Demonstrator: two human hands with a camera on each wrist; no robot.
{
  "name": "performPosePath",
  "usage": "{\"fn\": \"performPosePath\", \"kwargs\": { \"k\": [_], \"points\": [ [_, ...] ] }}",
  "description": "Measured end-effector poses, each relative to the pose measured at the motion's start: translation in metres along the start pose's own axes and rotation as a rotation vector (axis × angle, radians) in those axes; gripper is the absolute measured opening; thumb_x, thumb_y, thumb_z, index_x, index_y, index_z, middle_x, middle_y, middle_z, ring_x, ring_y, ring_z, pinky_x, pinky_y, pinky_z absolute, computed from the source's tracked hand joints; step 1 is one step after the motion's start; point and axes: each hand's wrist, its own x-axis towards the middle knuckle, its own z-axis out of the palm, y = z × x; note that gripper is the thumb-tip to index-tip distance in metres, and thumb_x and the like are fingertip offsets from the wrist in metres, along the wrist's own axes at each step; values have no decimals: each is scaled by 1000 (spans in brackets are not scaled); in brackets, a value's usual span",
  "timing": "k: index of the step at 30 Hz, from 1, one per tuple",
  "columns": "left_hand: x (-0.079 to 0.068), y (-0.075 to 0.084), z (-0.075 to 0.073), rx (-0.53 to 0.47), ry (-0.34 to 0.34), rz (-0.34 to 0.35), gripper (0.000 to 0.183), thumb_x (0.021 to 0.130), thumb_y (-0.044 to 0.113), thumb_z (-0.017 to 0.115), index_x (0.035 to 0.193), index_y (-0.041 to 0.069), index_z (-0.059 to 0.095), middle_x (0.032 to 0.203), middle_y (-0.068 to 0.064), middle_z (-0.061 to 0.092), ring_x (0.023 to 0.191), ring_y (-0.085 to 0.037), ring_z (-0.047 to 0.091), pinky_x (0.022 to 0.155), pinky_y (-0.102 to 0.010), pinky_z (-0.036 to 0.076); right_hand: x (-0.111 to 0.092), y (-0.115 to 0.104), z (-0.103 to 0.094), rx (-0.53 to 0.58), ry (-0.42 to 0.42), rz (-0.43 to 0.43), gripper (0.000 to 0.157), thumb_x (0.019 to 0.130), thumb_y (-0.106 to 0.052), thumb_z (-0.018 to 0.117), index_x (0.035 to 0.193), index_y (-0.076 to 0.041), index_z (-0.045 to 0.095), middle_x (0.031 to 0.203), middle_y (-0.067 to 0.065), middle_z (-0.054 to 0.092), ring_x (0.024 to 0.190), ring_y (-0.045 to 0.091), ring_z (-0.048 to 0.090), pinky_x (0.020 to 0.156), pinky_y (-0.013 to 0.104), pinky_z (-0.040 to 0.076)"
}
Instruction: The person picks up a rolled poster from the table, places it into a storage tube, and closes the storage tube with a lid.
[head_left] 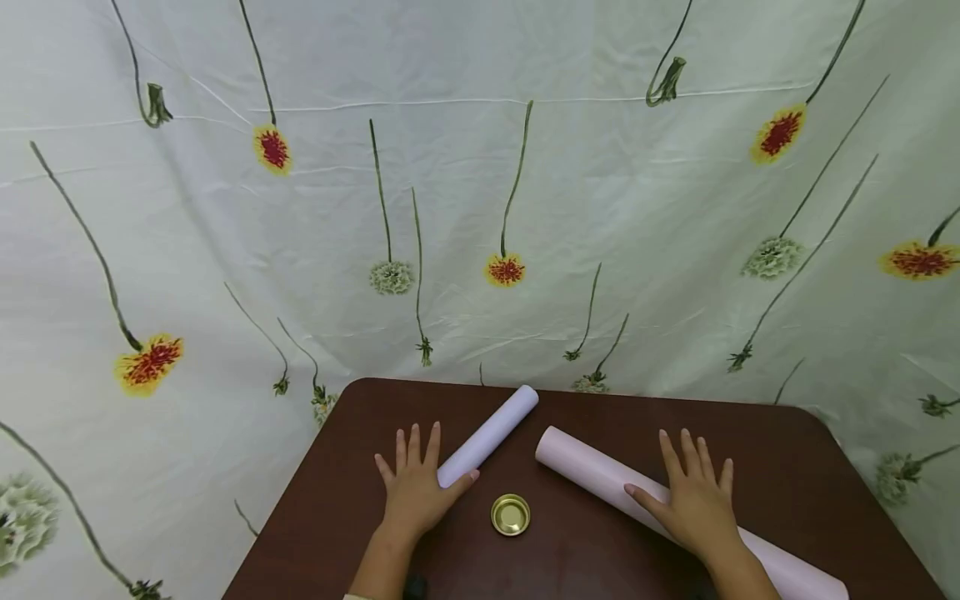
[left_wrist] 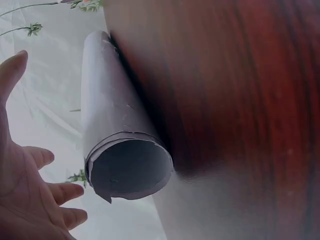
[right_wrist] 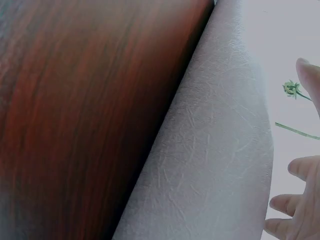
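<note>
With nothing gripped by the spread-fingered left hand (head_left: 417, 493) and right hand (head_left: 697, 506), the white roll (head_left: 487, 438) at the head view's lower centre and the pink roll (head_left: 596, 472) at lower right could be rolled by a stray nudge into the gold dish (head_left: 511, 516).

Head view overlooks the table (head_left: 592, 554), wrist views closer.

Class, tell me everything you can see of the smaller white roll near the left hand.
The white roll is a hollow tube, seemingly paper, wound in overlapping layers with an uneven edge at its open near end. It lies on the dark brown table, slanting away to the right. The left hand is close by; the left wrist view shows a gap between them.
</note>
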Motion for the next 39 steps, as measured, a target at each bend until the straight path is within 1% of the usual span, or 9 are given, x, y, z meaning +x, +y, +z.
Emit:
{"fn": "performPosePath", "kwargs": {
  "k": [4, 8, 11, 14, 19, 25, 31, 36, 39],
  "points": [
    [-1, -2, 2, 7, -31, -17, 109, 81, 78, 62, 162, 18, 23, 167, -24, 17, 156, -46, 3, 113, -79, -3, 0, 1, 2, 4, -2, 3, 109, 82, -77, 61, 161, -11, 24, 162, 31, 23, 148, 54, 18, 109, 82, 6],
    [-1, -4, 4, 15, -47, -17, 104, 82, 72, 66, 161, 17, 26, 165, -25, 23, 155, -48, 8, 113, -80, 3, 0, 2, 5, 0, 6, -9, 108, 82, -77, 62, 161, -12, 25, 161, 31, 25, 147, 54, 22, 109, 80, 12],
    [-4, -3, 5, 3, -51, -4, 94, 84, 59, 72, 158, 14, 35, 159, -26, 35, 151, -51, 20, 111, -79, 17, -1, 2, 7, -4, 13, -28, 106, 82, -75, 64, 159, -11, 28, 158, 30, 31, 143, 54, 30, 107, 77, 23],
    [-7, -2, 5, -17, -56, 8, 84, 85, 46, 77, 153, 10, 44, 150, -26, 46, 144, -50, 35, 107, -74, 30, -2, 1, 8, -4, 0, -41, 105, 82, -73, 66, 157, -8, 33, 152, 30, 40, 136, 54, 41, 102, 74, 33],
    [-9, -4, 9, -28, -57, 30, 74, 84, 35, 81, 145, 5, 52, 136, -25, 59, 128, -46, 53, 97, -66, 42, -2, 3, 13, 4, -62, -56, 104, 80, -73, 68, 154, -6, 38, 140, 28, 53, 122, 51, 55, 93, 70, 42],
    [-9, -7, 11, -17, -71, 77, 67, 83, 28, 81, 140, 3, 56, 126, -23, 66, 114, -43, 62, 87, -63, 47, 0, 7, 17, 59, -175, -39, 108, 79, -74, 68, 156, -7, 35, 137, 29, 54, 116, 50, 59, 83, 67, 49],
    [-9, -10, 13, -35, -83, 83, 64, 83, 20, 80, 140, 4, 56, 123, -23, 66, 111, -43, 62, 88, -62, 49, 3, 9, 17, 43, -244, -17, 104, 73, -72, 75, 151, -10, 44, 135, 26, 60, 110, 46, 64, 77, 63, 51],
    [-9, -11, 13, -71, -102, 63, 64, 83, 17, 80, 140, 3, 56, 122, -23, 66, 110, -42, 62, 88, -60, 50, 4, 10, 18, 31, -251, -13, 97, 70, -70, 79, 144, -13, 52, 131, 19, 64, 104, 39, 68, 74, 59, 52],
    [-9, -10, 13, -67, -88, 59, 62, 83, 14, 79, 139, 1, 56, 121, -24, 66, 109, -42, 63, 88, -60, 51, 4, 10, 19, 32, -233, -30, 90, 70, -67, 80, 138, -14, 56, 127, 14, 67, 100, 34, 69, 72, 55, 52]
  ]
}}
